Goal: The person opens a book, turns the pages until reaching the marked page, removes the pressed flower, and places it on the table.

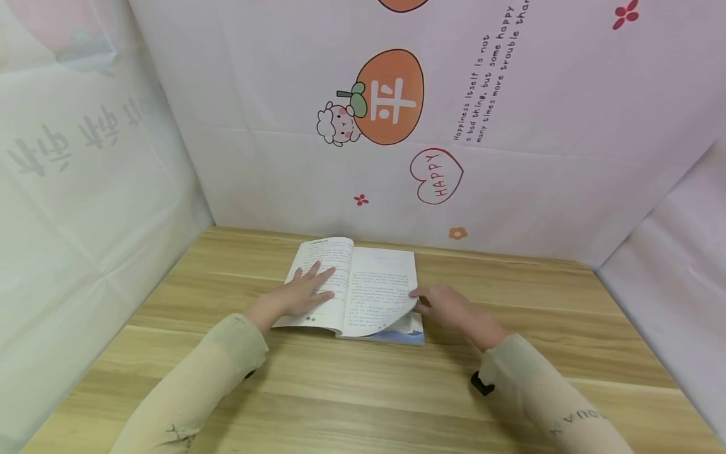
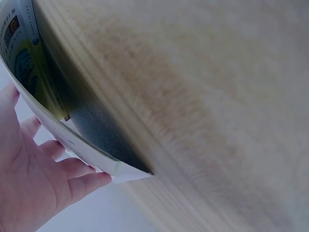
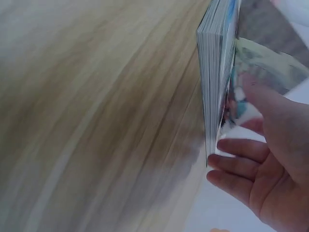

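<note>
An open book [image 1: 377, 271] with printed text lies at the back middle of the table. On its left page rests my left hand [image 1: 299, 296], fingers spread. In the left wrist view, that hand [image 2: 41, 174] lies against the book's cover side [image 2: 63, 130], which bows up off the wood. At the right edge, my right hand [image 1: 448, 307] pinches a page [image 1: 397, 310] whose lower corner curls up, baring a blue picture beneath. The right wrist view shows the lifted page [image 3: 270, 63] between thumb and forefinger, beside the thick page block [image 3: 212, 82].
The wood-grained table [image 1: 340, 397] reaches toward me on both sides of the book. A white printed cloth [image 1: 272, 113] stands directly behind it, with further cloth walls at left [image 1: 85, 221] and right [image 1: 675, 271]. A black band [image 1: 482, 383] shows at the right cuff.
</note>
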Motion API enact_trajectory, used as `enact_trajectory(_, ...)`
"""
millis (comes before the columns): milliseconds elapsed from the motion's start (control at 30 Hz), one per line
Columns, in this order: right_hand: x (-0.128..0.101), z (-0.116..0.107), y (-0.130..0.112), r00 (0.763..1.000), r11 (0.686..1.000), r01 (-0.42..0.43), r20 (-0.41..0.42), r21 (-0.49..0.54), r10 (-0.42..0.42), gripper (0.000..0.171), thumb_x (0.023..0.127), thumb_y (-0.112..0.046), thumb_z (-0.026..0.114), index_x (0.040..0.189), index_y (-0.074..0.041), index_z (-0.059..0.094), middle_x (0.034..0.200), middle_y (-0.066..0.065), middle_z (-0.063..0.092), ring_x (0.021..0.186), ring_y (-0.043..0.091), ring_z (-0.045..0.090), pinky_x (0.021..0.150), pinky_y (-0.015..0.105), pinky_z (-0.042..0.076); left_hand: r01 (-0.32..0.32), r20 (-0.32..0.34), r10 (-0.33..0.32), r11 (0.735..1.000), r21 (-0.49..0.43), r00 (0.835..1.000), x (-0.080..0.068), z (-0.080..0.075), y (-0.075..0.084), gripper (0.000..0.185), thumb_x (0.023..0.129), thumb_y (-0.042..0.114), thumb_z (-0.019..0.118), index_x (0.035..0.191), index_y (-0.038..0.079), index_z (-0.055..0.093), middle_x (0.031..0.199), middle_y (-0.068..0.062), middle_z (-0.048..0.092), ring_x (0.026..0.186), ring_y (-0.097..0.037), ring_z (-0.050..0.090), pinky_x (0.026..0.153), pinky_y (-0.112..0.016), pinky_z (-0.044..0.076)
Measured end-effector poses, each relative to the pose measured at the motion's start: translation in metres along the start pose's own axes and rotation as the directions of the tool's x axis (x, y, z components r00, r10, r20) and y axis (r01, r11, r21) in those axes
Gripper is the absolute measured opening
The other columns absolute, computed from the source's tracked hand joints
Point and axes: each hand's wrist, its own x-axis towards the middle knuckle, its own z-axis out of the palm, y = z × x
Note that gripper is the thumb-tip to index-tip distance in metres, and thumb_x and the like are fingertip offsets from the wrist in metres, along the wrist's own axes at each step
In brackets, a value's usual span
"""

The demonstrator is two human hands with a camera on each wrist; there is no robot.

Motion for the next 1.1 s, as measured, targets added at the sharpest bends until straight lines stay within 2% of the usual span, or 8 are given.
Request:
enact_trajectory(167,0.009,0.000,-0.007,0.995,0.993,-0.103,-0.005,0.063,0.104,0.037,0.103,-0.032,0.064,0.128,-0.006,0.070,0.079,-0.002,0.065,0.065,0.012,0.055,0.064,0.034,0.051,0.000,-0.008,0.000,1.000,0.004,1.000,0.002,0.001,-0.001,0.070,0.109,0.051,0.039,0.167,0.019,0.015,0.169,-0.023,-0.004,0.145,-0.064,-0.002,0.108,-0.081,0.014)
enact_trajectory(300,0.014,0.001,-0.016,0.979,0.977,-0.203,-0.023,0.064,0.205,0.071,0.102,-0.049,0.060,0.151,0.000,0.048,0.066,-0.001,0.055,0.056,0.011,0.048,0.068,0.037,0.052,0.004,-0.009,-0.004,1.000,0.005,1.000,0.001,0.000,-0.001,0.069,0.109,0.051,0.038,0.167,0.020,0.015,0.169,-0.023,-0.003,0.146,-0.063,-0.002,0.108,-0.081,0.013)
enact_trajectory(433,0.018,0.004,-0.026,0.965,0.965,-0.249,-0.061,0.087,0.254,0.089,0.100,-0.055,0.061,0.160,0.001,0.028,0.061,0.006,0.055,0.045,0.010,0.036,0.054,0.032,0.045,0.000,-0.008,0.000,1.000,0.002,1.000,0.000,0.000,-0.001,0.069,0.110,0.051,0.038,0.167,0.020,0.014,0.169,-0.022,-0.004,0.146,-0.063,-0.003,0.108,-0.081,0.013)
enact_trajectory(533,0.020,0.008,-0.034,0.963,0.966,-0.235,-0.106,0.111,0.246,0.091,0.099,-0.052,0.065,0.161,0.001,0.024,0.101,0.026,0.071,0.045,0.013,0.044,0.050,0.032,0.047,-0.004,-0.004,0.004,1.000,-0.004,1.000,0.001,0.000,-0.002,0.070,0.109,0.051,0.038,0.167,0.020,0.013,0.169,-0.022,-0.005,0.145,-0.063,-0.004,0.108,-0.081,0.012)
enact_trajectory(600,0.021,0.011,-0.040,0.965,0.970,-0.212,-0.132,0.117,0.226,0.090,0.098,-0.049,0.067,0.161,0.000,0.025,0.130,0.031,0.062,0.054,0.018,0.057,0.055,0.034,0.052,-0.008,-0.004,0.008,1.000,-0.007,1.000,0.001,0.000,-0.001,0.070,0.109,0.051,0.038,0.167,0.019,0.014,0.169,-0.023,-0.005,0.145,-0.063,-0.004,0.108,-0.081,0.012)
enact_trajectory(667,0.023,0.015,-0.045,0.970,0.973,-0.181,-0.140,0.141,0.201,0.088,0.098,-0.045,0.068,0.161,0.000,0.026,0.143,0.031,0.053,0.062,0.024,0.063,0.059,0.038,0.054,-0.005,-0.005,0.005,1.000,-0.008,1.000,0.001,0.000,-0.001,0.070,0.109,0.051,0.039,0.167,0.019,0.014,0.169,-0.023,-0.005,0.145,-0.063,-0.003,0.108,-0.081,0.012)
enact_trajectory(900,0.027,0.024,-0.063,0.983,0.977,-0.067,-0.156,0.200,0.099,0.079,0.098,-0.038,0.072,0.159,-0.005,0.033,0.136,0.028,0.060,0.099,0.037,0.071,0.084,0.048,0.057,-0.004,-0.017,0.004,1.000,-0.010,1.000,0.001,0.000,0.000,0.069,0.110,0.049,0.040,0.166,0.018,0.016,0.168,-0.025,-0.002,0.145,-0.064,-0.001,0.108,-0.081,0.015)
enact_trajectory(1100,0.027,0.028,-0.069,0.987,0.980,-0.005,-0.154,0.198,0.036,0.071,0.096,-0.035,0.074,0.156,-0.012,0.044,0.140,0.032,0.055,0.071,0.026,0.068,0.067,0.040,0.055,-0.018,-0.029,0.018,1.000,-0.020,0.999,-0.001,-0.002,0.002,0.068,0.110,0.048,0.041,0.166,0.018,0.017,0.168,-0.024,-0.002,0.145,-0.064,0.000,0.109,-0.080,0.015)
